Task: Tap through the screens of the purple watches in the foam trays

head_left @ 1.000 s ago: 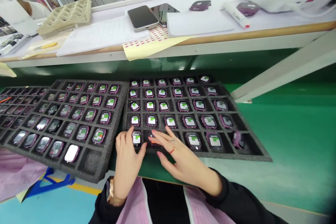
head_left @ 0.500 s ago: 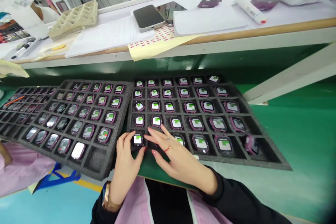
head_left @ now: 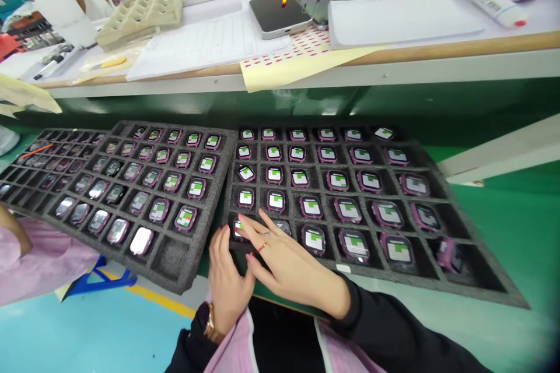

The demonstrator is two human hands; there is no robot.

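A dark foam tray (head_left: 339,271) with square cells holds rows of purple-cased square watches, most with lit white-and-green screens. In its near left corner cell sits a lit watch (head_left: 237,232). My right hand (head_left: 291,259) stretches over this corner, its index fingertip on or just above that watch's screen, its fingers apart. It partly hides the neighbouring watch (head_left: 283,226). My left hand (head_left: 230,277) rests at the tray's left corner, fingertips beside the corner cell and thumb apart from them; nothing shows in its grasp.
Another foam tray of watches (head_left: 179,282) stands close on the left, with a further tray (head_left: 26,198) beyond. Behind runs a shelf edge (head_left: 210,84) bearing a phone (head_left: 280,14), papers, a marker (head_left: 490,0) and an egg-carton-like tray (head_left: 142,14). Another person's pink sleeve (head_left: 44,256) shows at left.
The view has shifted, so the trays appear farther right. My left fingers and thumb have drawn back from around the corner watch, and my right index finger has moved onto or over it.
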